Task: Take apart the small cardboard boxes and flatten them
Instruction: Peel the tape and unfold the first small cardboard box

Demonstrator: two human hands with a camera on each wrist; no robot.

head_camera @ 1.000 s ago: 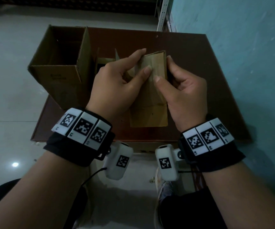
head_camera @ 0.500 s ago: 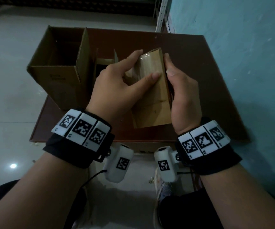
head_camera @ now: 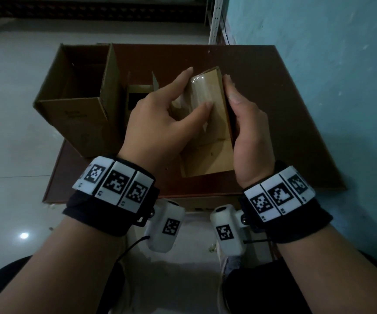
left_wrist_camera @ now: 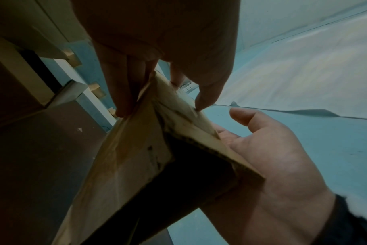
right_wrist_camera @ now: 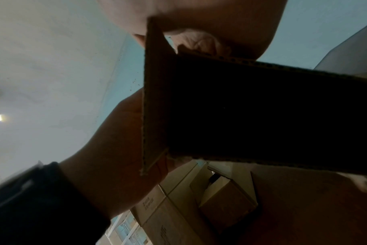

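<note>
left hand (head_camera: 158, 123), centre of the head view, pinching the taped top flap of a small cardboard box (head_camera: 208, 141), thumb on the near face and fingers curled over the far edge. right hand (head_camera: 248, 137) just beside it, clasping the box's right wall, thumb laid straight along the edge; remaining fingers behind the cardboard, probably wrapped round it, though hidden from above. box held above the brown table (head_camera: 296, 132), tilted, open at its lower end toward the bottom of the frame. seen from the left wrist, fingertips (left_wrist_camera: 124, 109) pressed to the flap's seam, with the other palm cupped under the corrugated edge at lower right. from the right wrist, only a dark cardboard interior filling the right half of the frame. at upper left of the head view, a large open carton (head_camera: 74, 103) standing on the table, a second small box (head_camera: 137, 96) just beside it, partly behind the left hand. teal wall (head_camera: 330, 64) at right.
</note>
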